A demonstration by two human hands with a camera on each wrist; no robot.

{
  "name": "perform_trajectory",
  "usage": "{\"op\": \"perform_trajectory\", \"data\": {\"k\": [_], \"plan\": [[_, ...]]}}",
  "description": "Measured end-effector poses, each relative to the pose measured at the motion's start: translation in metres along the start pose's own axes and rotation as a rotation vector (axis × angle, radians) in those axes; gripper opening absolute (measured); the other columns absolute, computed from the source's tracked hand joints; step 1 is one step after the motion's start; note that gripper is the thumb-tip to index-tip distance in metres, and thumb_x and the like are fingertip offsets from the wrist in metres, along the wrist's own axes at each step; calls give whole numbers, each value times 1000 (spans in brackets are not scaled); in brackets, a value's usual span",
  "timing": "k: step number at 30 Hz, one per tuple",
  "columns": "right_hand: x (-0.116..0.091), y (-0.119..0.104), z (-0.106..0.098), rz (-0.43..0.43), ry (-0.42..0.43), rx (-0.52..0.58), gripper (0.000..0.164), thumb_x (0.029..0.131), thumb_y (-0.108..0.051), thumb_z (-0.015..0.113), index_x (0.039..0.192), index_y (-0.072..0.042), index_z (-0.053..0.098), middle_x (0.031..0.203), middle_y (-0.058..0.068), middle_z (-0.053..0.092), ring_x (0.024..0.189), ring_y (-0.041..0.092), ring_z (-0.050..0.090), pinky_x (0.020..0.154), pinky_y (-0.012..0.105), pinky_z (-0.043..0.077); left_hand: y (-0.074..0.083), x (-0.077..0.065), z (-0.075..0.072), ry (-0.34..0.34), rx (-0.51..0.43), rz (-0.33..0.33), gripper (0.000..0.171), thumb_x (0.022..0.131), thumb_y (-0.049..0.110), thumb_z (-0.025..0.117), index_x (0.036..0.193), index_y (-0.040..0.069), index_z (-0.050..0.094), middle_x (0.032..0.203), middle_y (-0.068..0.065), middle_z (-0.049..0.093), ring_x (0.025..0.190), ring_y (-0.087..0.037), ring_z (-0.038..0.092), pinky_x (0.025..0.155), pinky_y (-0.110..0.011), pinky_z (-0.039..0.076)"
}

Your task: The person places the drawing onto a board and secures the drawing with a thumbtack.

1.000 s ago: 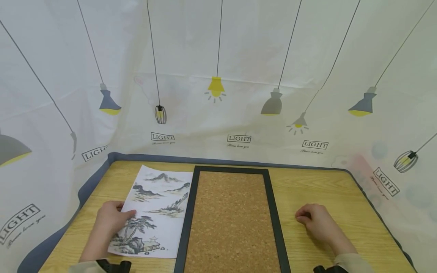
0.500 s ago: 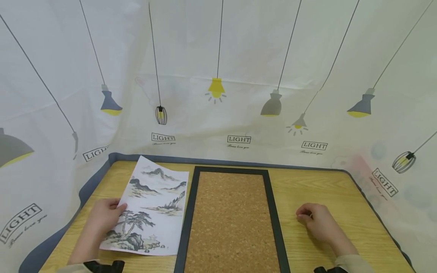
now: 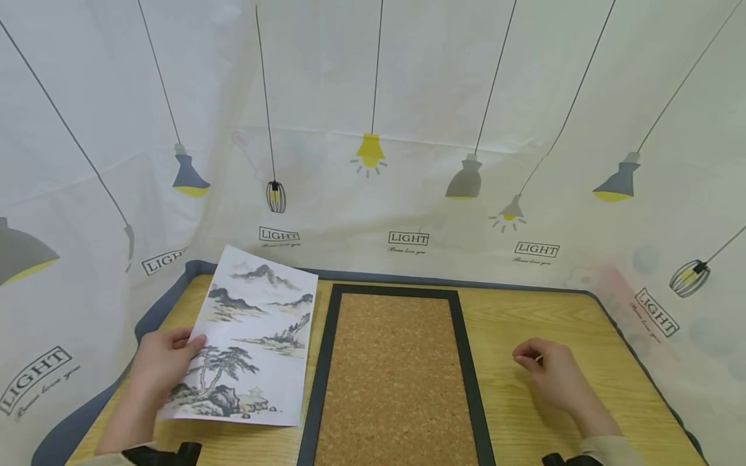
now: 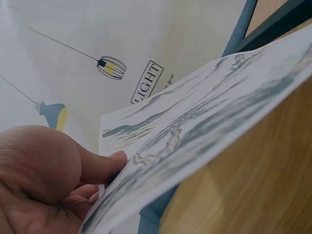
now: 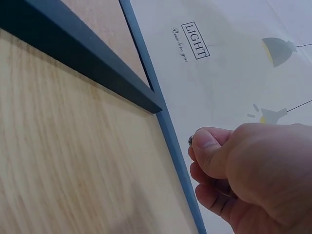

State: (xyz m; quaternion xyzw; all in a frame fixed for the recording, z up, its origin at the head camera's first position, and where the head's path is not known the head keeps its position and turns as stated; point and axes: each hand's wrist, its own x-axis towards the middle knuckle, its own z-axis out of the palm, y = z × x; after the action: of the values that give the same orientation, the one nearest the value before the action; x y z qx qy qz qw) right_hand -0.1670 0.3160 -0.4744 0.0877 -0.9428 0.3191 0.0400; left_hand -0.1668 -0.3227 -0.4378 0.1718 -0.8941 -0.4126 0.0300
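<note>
The fingers (image 3: 178, 335) of the left hand (image 3: 156, 361) pinch the landscape sheet (image 3: 256, 330); the right hand (image 3: 555, 377) pinches a small shiny piece (image 5: 190, 141). The sheet has risen higher from the surface (image 3: 519, 317), left of the corkboard (image 3: 402, 382), and so seems free to carry.

Table: pale yellow wood with streaky grain; I see the table (image 3: 524, 317) bare-surfaced on either side of the board.
Rim: a blue-grey rim (image 3: 501, 283) runs along the far side and down both flanks, its far corners rounded.
Board: I have one cork board (image 3: 402, 375) lying flat near the middle, lengthwise, with a black border; its far end sits close to the rim, its near end runs out of my head view.
</note>
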Motion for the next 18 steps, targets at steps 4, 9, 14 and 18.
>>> {"op": "perform_trajectory", "data": {"k": [4, 9, 14, 18], "plan": [[0, -4, -4, 4, 21, -2, 6, 102, -1, 69, 104, -1, 74, 95, 4, 72, 80, 22, 65, 63, 30, 53, 5, 0, -4, 6, -34, -28, 56, 107, 18, 66, 143, -22, 49, 131, -39, 62, 97, -30, 72, 64, -26, 58], [-1, -10, -8, -23, 56, -4, 7, 102, 0, 69, 105, -2, 74, 96, 5, 72, 82, 24, 66, 63, 30, 53, 10, -1, -5, 2, -54, -40, 57, 107, 18, 66, 144, -21, 48, 132, -39, 62, 93, -26, 72, 64, -26, 59], [0, -14, -9, -47, 88, -15, 8, 102, 0, 68, 106, -2, 74, 96, 6, 72, 82, 25, 67, 64, 30, 54, 13, -2, -5, -16, -78, -60, 61, 108, 21, 66, 146, -21, 45, 135, -39, 60, 95, -24, 72, 66, -26, 60], [-1, -17, -10, -55, 100, -21, 8, 102, 1, 68, 106, -3, 75, 96, 6, 73, 82, 24, 66, 65, 31, 54, 17, -2, -7, -15, -121, -63, 63, 108, 22, 65, 148, -21, 43, 135, -38, 59, 90, -19, 71, 65, -26, 60]]}}
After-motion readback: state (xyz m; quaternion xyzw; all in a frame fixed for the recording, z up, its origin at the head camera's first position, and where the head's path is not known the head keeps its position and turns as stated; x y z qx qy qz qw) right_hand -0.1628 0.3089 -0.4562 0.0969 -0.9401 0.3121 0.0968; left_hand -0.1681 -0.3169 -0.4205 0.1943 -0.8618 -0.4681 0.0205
